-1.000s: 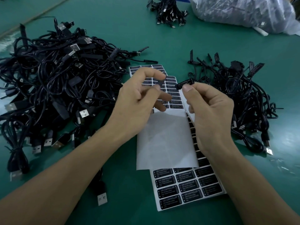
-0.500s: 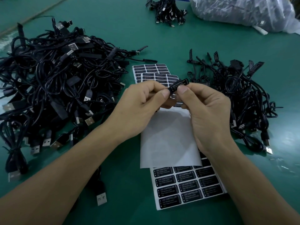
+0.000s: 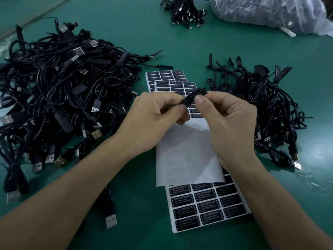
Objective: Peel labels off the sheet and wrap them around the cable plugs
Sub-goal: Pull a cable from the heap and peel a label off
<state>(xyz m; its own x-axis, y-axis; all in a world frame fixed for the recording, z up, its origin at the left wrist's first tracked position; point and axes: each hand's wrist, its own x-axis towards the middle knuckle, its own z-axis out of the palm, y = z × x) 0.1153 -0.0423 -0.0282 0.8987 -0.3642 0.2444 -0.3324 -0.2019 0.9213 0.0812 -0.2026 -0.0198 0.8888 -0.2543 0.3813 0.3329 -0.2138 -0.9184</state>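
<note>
Where the two hands meet: plug (image 3: 195, 95), black label wrapped on it, held above the label sheets (image 3: 203, 208).
Left hand (image 3: 153, 121): thumb and forefinger pinch the plug's lower end.
Right hand (image 3: 228, 123): thumb and curled fingers clamp its middle.
Plug tip: sticks up and right past both grips.
Left cable heap (image 3: 59, 98), right cable heap (image 3: 266, 105): flank the sheets on the green table (image 3: 180, 42).
</note>
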